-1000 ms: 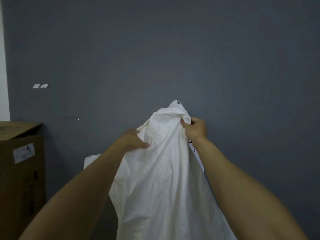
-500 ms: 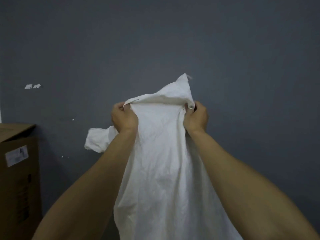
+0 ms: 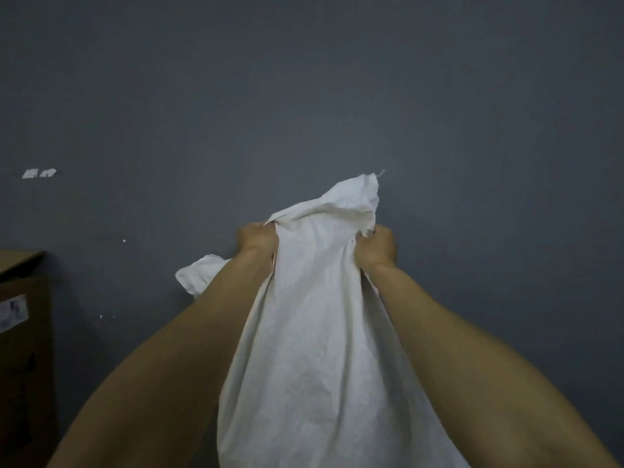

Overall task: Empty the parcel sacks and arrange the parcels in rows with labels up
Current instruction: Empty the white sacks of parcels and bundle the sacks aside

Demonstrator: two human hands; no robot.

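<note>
- Grey wall (image 3: 304, 79): fills the far side of the scene, close behind the work. A hard upward shake of the sack could swing fabric or a falling parcel against it.
- White parcel sack (image 3: 314, 349): held up at centre, in front of the wall, hanging down past the near edge of the view. Its upper end is bunched, with one loose corner drooping to the left behind the left forearm. The sack mouth and the floor under it are out of view, and no parcels can be seen. The lower body appears slack, but whether parcels are inside cannot be confirmed. Any contents would drop unseen, so they may land label down, pile up, or scatter out of row order.
- Cardboard box (image 3: 23, 349): stands at the far left, well apart from the sack. Parcels rolling left could stop against it or behind it.
- Left hand (image 3: 258, 239): fingers curled tight into the gathered fabric at the left of the sack's top. The fingertips are buried in the folds. Smooth woven fabric may slip through if a load shifts.
- Right hand (image 3: 376, 246): fingers curled and clenched on the fabric at the right of the sack's top. Losing one grip would tip the sack sideways and throw its contents off line.
</note>
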